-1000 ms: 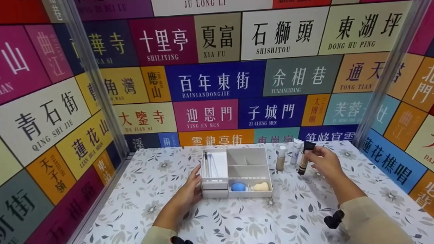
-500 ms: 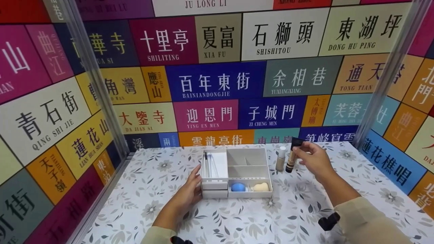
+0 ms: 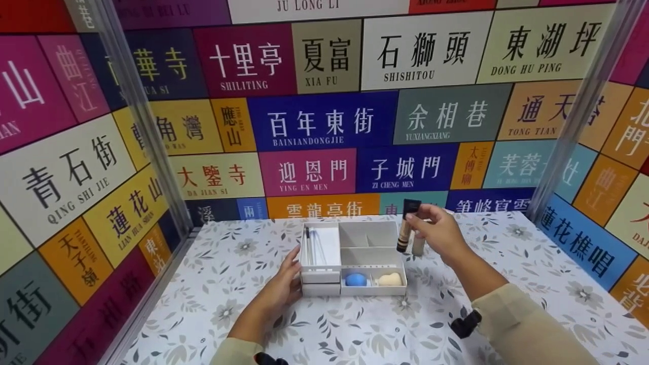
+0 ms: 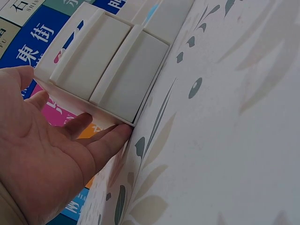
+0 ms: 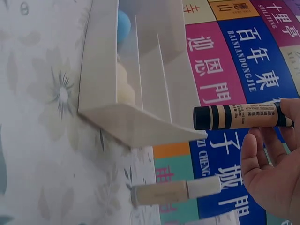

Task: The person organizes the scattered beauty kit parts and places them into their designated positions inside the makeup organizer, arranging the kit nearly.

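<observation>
My right hand [image 3: 440, 233] pinches a beige and black foundation tube [image 3: 405, 230] near its upper end. The tube hangs almost upright by the right rim of a white desktop organizer [image 3: 374, 290], apart from it in the right wrist view. My left hand [image 3: 282, 285] rests its fingertips against the organizer's left side; in the left wrist view its fingers [image 4: 110, 145] touch the side beside two drawers [image 4: 136, 75]. A blue makeup sponge [image 3: 356, 280] and a cream one [image 3: 390, 280] lie in the front compartments. Thin sticks, perhaps brushes [image 3: 309, 246], lie in the left tray.
A small beige bottle with a white cap [image 5: 161, 193] stands right of the organizer, partly hidden by my right hand in the head view. Behind that hand shows a bit of a white tube [image 3: 448, 211]. A sign-covered wall [image 3: 324, 119] backs the floral tabletop [image 3: 355, 329].
My right hand has carried the foundation tube left, past the white tube and the bottle, to the organizer's right rim. My left hand and the organizer have stayed put.
</observation>
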Action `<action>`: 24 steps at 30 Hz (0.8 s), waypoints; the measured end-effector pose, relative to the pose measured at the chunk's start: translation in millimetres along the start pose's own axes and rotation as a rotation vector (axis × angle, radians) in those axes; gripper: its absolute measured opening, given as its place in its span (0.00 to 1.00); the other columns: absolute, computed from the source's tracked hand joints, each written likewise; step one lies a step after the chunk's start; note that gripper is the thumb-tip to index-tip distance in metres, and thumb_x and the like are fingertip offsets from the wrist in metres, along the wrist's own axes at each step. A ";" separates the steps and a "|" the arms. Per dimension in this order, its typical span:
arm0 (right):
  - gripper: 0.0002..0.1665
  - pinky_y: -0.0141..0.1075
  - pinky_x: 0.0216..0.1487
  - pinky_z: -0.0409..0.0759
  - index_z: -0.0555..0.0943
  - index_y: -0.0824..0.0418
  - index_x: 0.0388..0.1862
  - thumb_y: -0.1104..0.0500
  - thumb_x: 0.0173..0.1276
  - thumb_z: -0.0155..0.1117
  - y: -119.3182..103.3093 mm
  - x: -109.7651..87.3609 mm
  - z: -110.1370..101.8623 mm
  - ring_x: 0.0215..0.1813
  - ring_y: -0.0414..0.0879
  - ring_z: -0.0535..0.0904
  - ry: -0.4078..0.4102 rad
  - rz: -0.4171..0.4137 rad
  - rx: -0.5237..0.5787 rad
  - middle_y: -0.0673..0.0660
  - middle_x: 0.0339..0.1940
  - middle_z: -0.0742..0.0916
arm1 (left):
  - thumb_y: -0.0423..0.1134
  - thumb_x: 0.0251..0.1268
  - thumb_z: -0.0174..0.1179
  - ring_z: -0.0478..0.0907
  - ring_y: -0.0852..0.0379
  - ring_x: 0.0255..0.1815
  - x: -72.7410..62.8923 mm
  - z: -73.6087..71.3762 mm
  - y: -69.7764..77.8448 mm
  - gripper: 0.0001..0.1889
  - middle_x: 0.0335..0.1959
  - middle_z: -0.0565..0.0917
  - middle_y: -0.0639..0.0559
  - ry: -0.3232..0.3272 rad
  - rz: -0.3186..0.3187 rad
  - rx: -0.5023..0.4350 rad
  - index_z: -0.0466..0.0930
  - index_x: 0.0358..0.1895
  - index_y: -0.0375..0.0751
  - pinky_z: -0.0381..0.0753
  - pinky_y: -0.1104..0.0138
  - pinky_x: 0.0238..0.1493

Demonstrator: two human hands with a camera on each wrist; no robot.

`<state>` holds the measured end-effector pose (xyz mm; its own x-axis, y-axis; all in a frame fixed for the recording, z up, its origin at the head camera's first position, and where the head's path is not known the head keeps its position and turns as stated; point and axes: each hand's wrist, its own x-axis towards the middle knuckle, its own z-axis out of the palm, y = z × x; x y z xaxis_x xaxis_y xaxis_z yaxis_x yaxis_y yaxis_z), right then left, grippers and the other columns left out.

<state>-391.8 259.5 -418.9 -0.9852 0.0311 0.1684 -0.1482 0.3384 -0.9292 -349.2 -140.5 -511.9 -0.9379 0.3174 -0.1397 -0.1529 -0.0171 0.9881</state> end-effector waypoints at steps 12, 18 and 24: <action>0.29 0.39 0.56 0.89 0.80 0.58 0.69 0.45 0.78 0.70 -9.1 24.5 46.2 0.54 0.44 0.85 -0.022 -0.011 0.065 0.56 0.59 0.85 | 0.57 0.87 0.42 0.55 0.32 0.88 0.2 0.2 1.0 0.31 0.92 0.43 0.46 -0.002 0.001 -0.003 0.46 0.86 0.79 0.58 0.41 0.87; 0.28 0.39 0.55 0.89 0.81 0.60 0.68 0.48 0.76 0.71 -10.6 36.6 68.4 0.53 0.44 0.85 -0.031 -0.019 0.079 0.59 0.61 0.86 | 0.57 0.87 0.42 0.55 0.32 0.88 -0.1 0.6 1.4 0.31 0.92 0.43 0.45 0.006 -0.010 -0.004 0.47 0.86 0.78 0.58 0.41 0.87; 0.26 0.41 0.56 0.89 0.82 0.60 0.67 0.50 0.76 0.72 -8.2 43.2 91.1 0.53 0.46 0.84 -0.035 -0.009 0.115 0.58 0.58 0.86 | 0.57 0.87 0.41 0.55 0.31 0.88 -1.0 -0.7 0.6 0.31 0.92 0.44 0.45 0.007 -0.006 0.001 0.47 0.86 0.79 0.59 0.41 0.86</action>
<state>-440.9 172.5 -434.0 -0.9859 -0.0046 0.1671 -0.1638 0.2284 -0.9597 -348.6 -141.5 -511.2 -0.9392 0.3109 -0.1457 -0.1579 -0.0142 0.9874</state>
